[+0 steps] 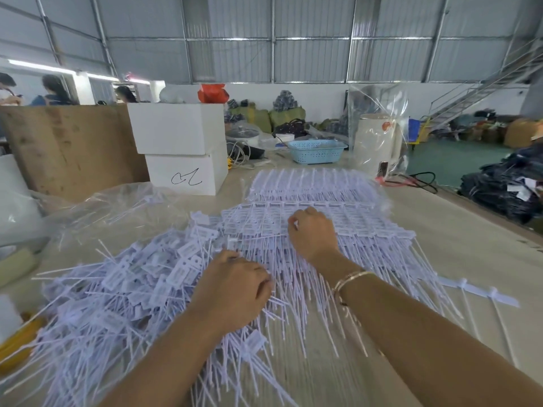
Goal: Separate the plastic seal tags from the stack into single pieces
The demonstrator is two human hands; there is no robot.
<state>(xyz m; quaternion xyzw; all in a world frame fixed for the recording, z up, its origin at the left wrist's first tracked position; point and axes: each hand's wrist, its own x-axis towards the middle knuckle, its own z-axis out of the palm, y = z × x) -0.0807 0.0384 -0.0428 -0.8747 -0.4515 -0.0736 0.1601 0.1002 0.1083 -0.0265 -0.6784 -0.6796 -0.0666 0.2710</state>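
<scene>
Both hands gripping tags in stack; tails point toward person.

Bare beige tabletop free on right; loose white plastic seal-tag pile blocks left, stacked white foam boxes behind.

Warehouse: metal walls, stacked bundles

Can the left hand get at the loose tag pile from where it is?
Probably yes. The left hand already rests on the tag tails at the edge of the loose tag pile, with nothing between them. The right hand is over the joined stack, out of the way.
</scene>
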